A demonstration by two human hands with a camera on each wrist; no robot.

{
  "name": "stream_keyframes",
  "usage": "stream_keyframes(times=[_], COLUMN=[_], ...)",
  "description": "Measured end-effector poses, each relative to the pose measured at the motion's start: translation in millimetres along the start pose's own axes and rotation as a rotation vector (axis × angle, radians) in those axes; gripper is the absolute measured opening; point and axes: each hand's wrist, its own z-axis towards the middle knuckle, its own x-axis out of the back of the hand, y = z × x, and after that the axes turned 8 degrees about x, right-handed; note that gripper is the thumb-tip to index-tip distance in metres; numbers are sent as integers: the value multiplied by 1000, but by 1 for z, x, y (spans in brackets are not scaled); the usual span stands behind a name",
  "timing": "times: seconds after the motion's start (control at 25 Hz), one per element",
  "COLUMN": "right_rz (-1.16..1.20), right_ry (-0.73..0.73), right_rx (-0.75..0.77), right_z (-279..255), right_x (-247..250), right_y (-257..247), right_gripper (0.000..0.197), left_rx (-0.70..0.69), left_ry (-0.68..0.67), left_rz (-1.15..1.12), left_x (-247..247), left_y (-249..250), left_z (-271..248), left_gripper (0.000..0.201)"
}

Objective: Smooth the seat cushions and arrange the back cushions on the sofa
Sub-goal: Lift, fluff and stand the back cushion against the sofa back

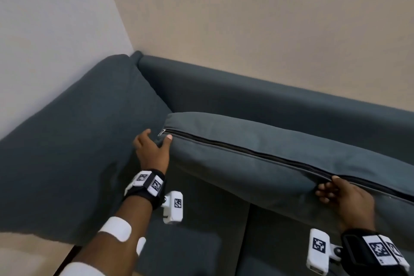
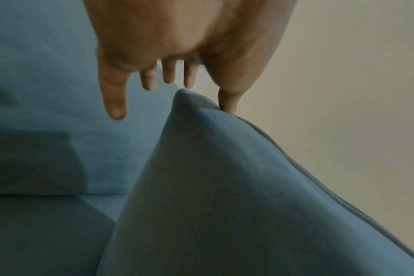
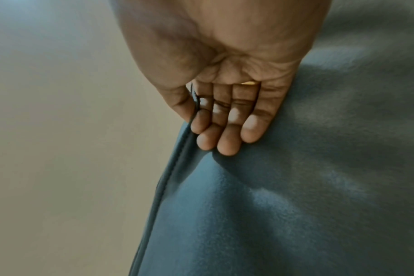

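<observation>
A long dark teal back cushion lies tilted across the sofa with its zipper edge facing up. My left hand is at its left corner, near the zipper pull. The thumb touches the corner of the back cushion, and the fingers are spread straight beside it, apart from the fabric. Farther right, my right hand pinches the zipper edge, thumb on top and fingers on the front face. In the right wrist view the right hand has the seam of the back cushion between thumb and fingers. Two seat cushions lie below.
The sofa's backrest runs along a beige wall behind the cushion. A padded armrest stands at the left against a white wall. A strip of floor shows at the bottom left.
</observation>
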Motion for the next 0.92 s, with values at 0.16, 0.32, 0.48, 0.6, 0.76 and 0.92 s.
stream_keyframes(times=[0.16, 0.32, 0.48, 0.6, 0.76, 0.92], right_rz=[-24, -28, 27, -6, -181, -392], right_ry=[88, 180, 305, 275, 208, 254], right_rx=[88, 181, 280, 169, 40, 84], right_z=[-3, -16, -23, -20, -30, -31], right_x=[-12, -22, -31, -44, -54, -58], right_y=[-12, -41, -64, -56, -26, -24], right_gripper=[28, 42, 36, 31, 33, 40], left_rx=[12, -106, -177, -147, -46, -71], left_ry=[-196, -131, -84, -155, -227, -322], left_rz=[84, 99, 79, 136, 269, 273], left_x=[-20, -16, 5, 10, 16, 22], left_y=[0, 18, 42, 39, 9, 7], left_z=[42, 45, 47, 54, 53, 68], left_gripper=[43, 31, 34, 35, 40, 46])
